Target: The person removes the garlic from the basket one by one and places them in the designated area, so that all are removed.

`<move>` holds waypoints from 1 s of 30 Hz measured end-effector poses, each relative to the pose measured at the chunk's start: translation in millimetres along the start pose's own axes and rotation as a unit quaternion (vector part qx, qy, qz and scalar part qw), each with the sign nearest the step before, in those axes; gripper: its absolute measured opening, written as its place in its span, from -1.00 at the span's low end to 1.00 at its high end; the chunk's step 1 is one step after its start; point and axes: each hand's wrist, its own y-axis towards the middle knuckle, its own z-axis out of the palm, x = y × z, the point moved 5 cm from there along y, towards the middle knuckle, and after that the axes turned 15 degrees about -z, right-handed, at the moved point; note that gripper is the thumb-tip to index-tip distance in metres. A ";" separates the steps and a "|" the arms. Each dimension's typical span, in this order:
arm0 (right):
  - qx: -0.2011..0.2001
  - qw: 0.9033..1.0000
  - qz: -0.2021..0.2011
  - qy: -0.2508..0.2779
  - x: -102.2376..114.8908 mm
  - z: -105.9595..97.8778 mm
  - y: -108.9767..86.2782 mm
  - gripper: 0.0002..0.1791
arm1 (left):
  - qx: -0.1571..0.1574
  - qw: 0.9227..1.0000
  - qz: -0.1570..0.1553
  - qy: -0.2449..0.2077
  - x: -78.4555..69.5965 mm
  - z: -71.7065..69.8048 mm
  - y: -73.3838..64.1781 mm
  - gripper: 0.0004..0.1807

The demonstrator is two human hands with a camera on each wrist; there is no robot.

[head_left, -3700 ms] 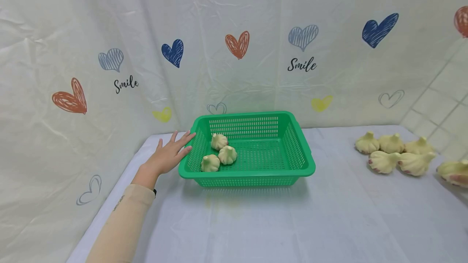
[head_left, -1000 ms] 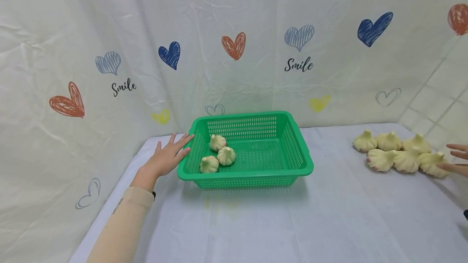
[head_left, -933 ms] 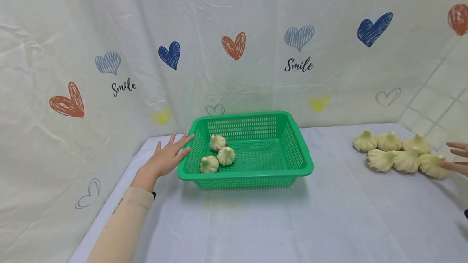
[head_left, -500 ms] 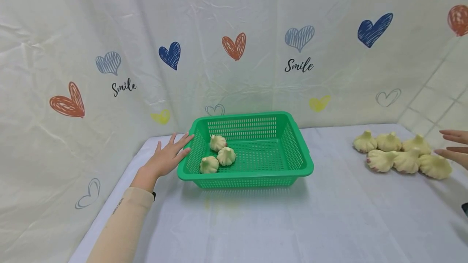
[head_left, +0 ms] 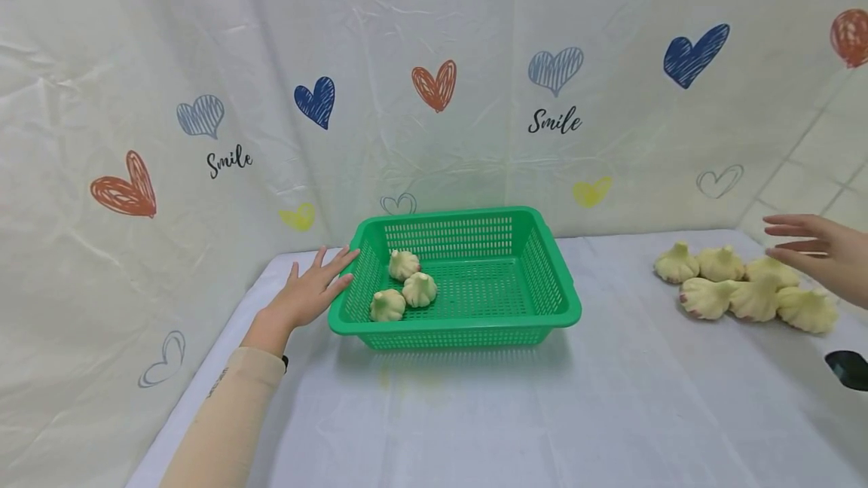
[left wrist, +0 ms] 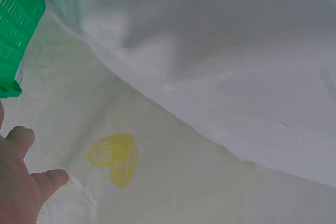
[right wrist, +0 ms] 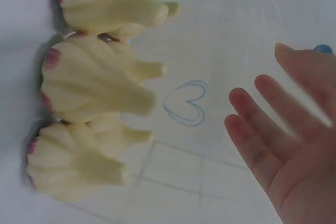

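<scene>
A green slotted plastic basket (head_left: 461,324) stands on the table, with three garlic bulbs (head_left: 420,290) in its left part. My left hand (head_left: 308,296) lies at its left side, fingers spread, fingertips touching the rim. In the left wrist view only part of that hand (left wrist: 23,177) shows, beside the basket's corner (left wrist: 16,40). My right hand (head_left: 823,251) hovers over the back right of several garlic bulbs (head_left: 708,298), set in two rows. Its fingers are extended and hold nothing; in the right wrist view the hand (right wrist: 294,145) is apart from the bulbs (right wrist: 94,77).
A white cloth (head_left: 441,428) covers the table. A pale curtain (head_left: 475,149) printed with hearts hangs close behind the basket and along the left side. Below the right hand, a small dark object (head_left: 848,369) shows at the view's right edge.
The garlic bulb once apart at the far right now sits at the front row's right end. My right hand has left that bulb, moving up and left. My left hand stays at the basket.
</scene>
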 end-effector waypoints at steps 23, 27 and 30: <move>0.116 0.990 -0.081 0.019 122.0 47.7 96.3 -0.56 | 0.001 1.000 0.001 0.015 -0.7 -1.5 1.9 -0.34; 0.110 0.988 -0.095 0.049 143.0 59.5 110.8 -0.59 | 0.003 1.000 0.000 0.015 -0.9 -1.3 1.3 -0.32; 0.108 0.987 -0.103 0.066 156.2 67.4 119.8 -0.60 | 0.004 1.000 -0.001 0.016 -1.1 -1.2 0.8 -0.32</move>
